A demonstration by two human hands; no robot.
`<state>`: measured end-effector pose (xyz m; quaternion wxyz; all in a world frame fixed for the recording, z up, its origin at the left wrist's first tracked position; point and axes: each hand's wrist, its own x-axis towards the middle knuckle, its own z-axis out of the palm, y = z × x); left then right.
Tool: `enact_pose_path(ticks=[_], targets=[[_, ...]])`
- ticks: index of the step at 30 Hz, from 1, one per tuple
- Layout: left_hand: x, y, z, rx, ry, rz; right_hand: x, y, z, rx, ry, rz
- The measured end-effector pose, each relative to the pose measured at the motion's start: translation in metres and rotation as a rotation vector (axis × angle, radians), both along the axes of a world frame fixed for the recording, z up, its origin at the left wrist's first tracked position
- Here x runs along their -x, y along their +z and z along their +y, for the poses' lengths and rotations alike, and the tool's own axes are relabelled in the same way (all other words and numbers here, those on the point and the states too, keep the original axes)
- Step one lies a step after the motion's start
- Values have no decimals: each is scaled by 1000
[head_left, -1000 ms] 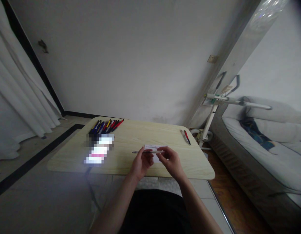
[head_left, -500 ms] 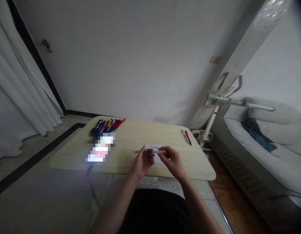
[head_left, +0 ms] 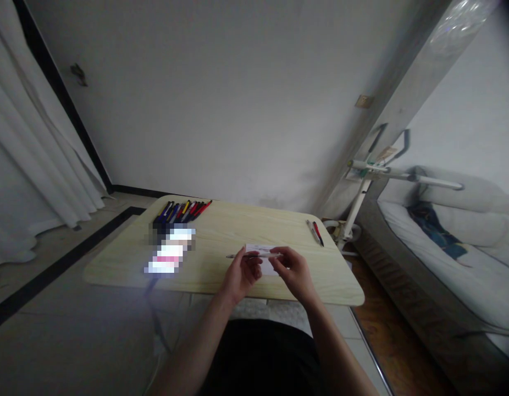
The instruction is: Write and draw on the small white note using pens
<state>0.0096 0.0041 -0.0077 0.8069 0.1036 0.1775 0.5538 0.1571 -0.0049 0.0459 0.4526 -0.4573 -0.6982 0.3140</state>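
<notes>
A slim pen (head_left: 263, 255) lies level between my two hands, above a white sheet of paper (head_left: 267, 268) with dark marks near its top. My left hand (head_left: 245, 270) is closed on the pen, thumb on top, and the pen's thin end sticks out to the left. At the pen's other end, the fingertips of my right hand (head_left: 291, 268) pinch it. My hands hide part of the paper.
On the pale wooden table (head_left: 238, 223), several pens (head_left: 182, 212) lie bunched at the back left. A lit, blurred-out screen (head_left: 170, 250) is nearer me. Two pens (head_left: 315, 232) lie at the right edge. Beyond stand exercise equipment (head_left: 361, 187) and a sofa (head_left: 444, 258).
My right hand has shifted very slightly to the right along the pen. My left hand keeps its hold, and the things on the table stay where they were.
</notes>
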Motion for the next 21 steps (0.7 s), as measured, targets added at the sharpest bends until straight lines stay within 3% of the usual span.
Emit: enact_pose_path(ticks=[21], targets=[[1, -7, 1, -14, 0, 0, -5, -2, -1, 33, -19, 18]])
